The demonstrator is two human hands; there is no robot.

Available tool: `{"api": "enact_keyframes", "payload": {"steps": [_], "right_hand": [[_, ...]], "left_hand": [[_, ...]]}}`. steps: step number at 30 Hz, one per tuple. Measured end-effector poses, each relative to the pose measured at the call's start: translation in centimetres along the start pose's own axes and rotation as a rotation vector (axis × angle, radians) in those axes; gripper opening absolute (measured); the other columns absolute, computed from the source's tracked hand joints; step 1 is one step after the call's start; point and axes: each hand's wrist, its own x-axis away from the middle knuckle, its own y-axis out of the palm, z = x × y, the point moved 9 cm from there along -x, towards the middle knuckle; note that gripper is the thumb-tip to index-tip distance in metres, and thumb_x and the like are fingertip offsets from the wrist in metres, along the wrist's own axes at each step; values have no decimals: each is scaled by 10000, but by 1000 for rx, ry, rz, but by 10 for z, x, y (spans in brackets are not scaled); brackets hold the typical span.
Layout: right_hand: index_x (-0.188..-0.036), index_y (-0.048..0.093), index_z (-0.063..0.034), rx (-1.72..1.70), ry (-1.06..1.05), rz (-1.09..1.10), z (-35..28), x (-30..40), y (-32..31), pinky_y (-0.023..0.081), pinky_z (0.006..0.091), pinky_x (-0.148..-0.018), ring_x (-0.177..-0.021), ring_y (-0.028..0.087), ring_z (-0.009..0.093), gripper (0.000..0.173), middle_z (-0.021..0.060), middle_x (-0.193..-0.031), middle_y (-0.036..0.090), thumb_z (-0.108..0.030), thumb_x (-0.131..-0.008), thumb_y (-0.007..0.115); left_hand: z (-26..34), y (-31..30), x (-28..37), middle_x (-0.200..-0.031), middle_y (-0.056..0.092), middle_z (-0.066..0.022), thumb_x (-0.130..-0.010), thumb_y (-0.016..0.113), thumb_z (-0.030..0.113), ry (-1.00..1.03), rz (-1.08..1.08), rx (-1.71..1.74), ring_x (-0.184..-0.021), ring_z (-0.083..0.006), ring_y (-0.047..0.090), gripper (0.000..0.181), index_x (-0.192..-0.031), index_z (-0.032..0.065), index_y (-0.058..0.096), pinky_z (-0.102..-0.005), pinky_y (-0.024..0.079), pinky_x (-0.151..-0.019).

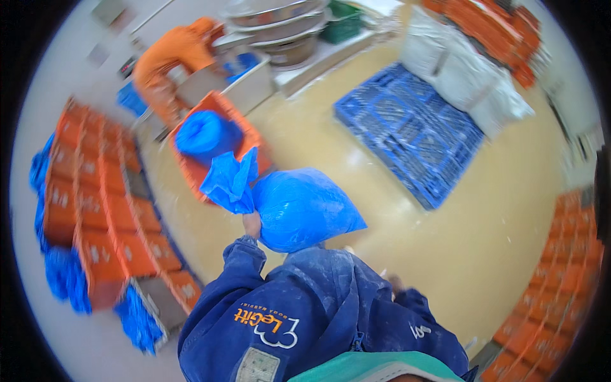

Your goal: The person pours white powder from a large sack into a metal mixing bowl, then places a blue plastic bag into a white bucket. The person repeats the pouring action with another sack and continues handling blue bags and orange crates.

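Observation:
My left hand [252, 225] grips the gathered neck of a full blue plastic bag [305, 207]. The bag hangs in front of my thighs, its loose top [231, 184] flaring above the fist. Pale dust marks its surface, and its contents cannot be seen. Low at my right side, my right hand [396, 282] is blurred and mostly hidden by the jacket sleeve, so its fingers do not show clearly. Just beyond the bag stands an orange plastic crate [186, 174] with another rounded blue bag [210, 136] inside.
A person in orange [167, 62] bends over a pale bin [250, 79] at the upper left. A blue plastic pallet [410, 133] lies on the floor beside white sacks [458, 71]. Orange crate stacks stand left [105, 205] and right [544, 296]. Large round containers [281, 33] are stacked at the back.

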Motion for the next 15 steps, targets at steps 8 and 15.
{"api": "enact_keyframes", "payload": {"steps": [8, 15], "right_hand": [[-863, 741, -109, 590, -739, 243, 102, 25, 38, 541, 448, -690, -780, 687, 311, 190, 121, -801, 709, -160, -788, 574], [-915, 677, -13, 415, -482, 255, -178, -160, -87, 495, 490, -817, -911, 621, 413, 284, 223, -947, 665, -220, -815, 512]], "left_hand": [[-266, -126, 157, -1103, 627, -292, -897, 507, 305, -621, 261, 40, -1040, -441, 592, 452, -1051, -103, 624, -503, 446, -851], [-302, -144, 197, -1078, 632, -292, -864, 473, 269, -587, 307, 36, -989, -471, 598, 394, -996, -53, 658, -510, 462, -867]]}}
